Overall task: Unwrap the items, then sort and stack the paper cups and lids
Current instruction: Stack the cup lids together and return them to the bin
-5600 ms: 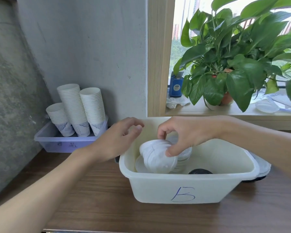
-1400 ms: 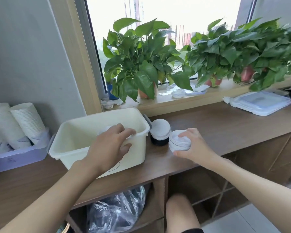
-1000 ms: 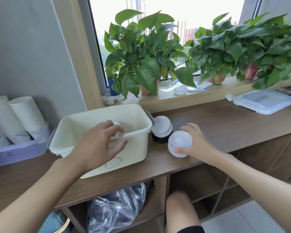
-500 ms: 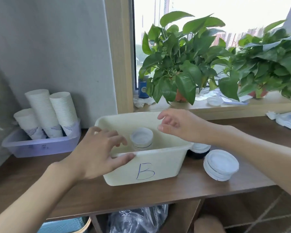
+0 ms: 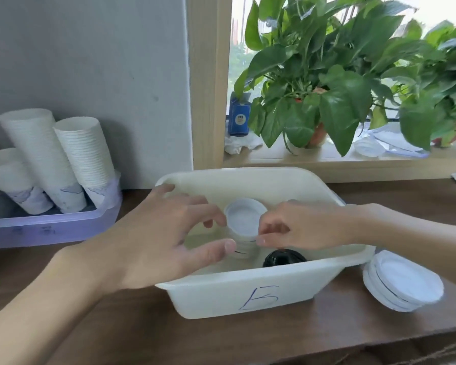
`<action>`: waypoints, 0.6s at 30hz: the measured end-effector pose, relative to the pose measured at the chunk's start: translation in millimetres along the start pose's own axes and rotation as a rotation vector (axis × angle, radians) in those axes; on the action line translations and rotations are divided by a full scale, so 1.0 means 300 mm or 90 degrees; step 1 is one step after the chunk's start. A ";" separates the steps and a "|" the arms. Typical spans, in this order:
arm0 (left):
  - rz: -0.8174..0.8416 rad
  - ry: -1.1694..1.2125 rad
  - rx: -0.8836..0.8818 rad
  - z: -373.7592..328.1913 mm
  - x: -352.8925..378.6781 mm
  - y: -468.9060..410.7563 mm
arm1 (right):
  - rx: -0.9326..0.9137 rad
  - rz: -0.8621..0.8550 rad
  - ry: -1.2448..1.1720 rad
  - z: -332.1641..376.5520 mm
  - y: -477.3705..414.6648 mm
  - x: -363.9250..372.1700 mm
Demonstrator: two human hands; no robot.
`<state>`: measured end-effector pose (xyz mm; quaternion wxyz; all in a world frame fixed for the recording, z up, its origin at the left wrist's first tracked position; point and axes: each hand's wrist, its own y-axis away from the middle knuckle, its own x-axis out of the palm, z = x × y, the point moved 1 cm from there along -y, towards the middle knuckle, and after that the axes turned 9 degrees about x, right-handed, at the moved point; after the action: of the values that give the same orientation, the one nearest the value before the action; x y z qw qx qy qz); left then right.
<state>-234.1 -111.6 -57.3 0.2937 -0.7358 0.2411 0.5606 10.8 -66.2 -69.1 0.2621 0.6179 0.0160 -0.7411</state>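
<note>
Blur softens both hands, so the contact at the fingertips is hard to read. The bin (image 5: 211, 296) marked B stands on the bench (image 5: 116, 327), and its front wall hides the foot of the stack of white lids (image 5: 245, 219) inside it and most of a black lid (image 5: 283, 259) just beside that stack. Half a second ago the left hand lay on the front rim of the bin and the right hand hung over the far rim; now both are down inside the bin. The left hand (image 5: 153, 241) is spread wide, thumb low at the left side of the stack and fingers near the edge of the top lid, holding nothing that I can see. The right hand (image 5: 306, 227) has its fingers curled at the right side of the stack; whether it pinches the lids I cannot tell. The stack therefore lies between the two hands. A second stack of lids (image 5: 403, 281) stays on the bench right of the bin, near the front edge. The paper cups (image 5: 82, 159) stand stacked in a purple tray (image 5: 50, 229) at the back left, cut off by the picture edge.
</note>
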 end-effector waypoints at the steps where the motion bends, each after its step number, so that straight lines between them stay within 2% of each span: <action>1: 0.005 -0.005 0.008 0.002 0.003 -0.001 | 0.000 0.005 0.013 -0.001 -0.001 0.001; 7: -0.008 -0.002 0.025 0.009 0.015 0.002 | 0.006 0.044 0.039 -0.026 0.003 -0.012; 13: 0.009 -0.015 0.019 0.003 0.016 -0.002 | 0.047 0.189 0.129 -0.027 0.006 -0.009; 18: 0.020 -0.027 0.017 0.001 0.016 0.000 | 0.056 0.245 0.196 -0.019 -0.011 -0.004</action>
<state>-232.9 -111.4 -62.1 0.2997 -0.7161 0.2535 0.5772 14.6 -61.0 -70.4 0.3654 0.7260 -0.0943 -0.5748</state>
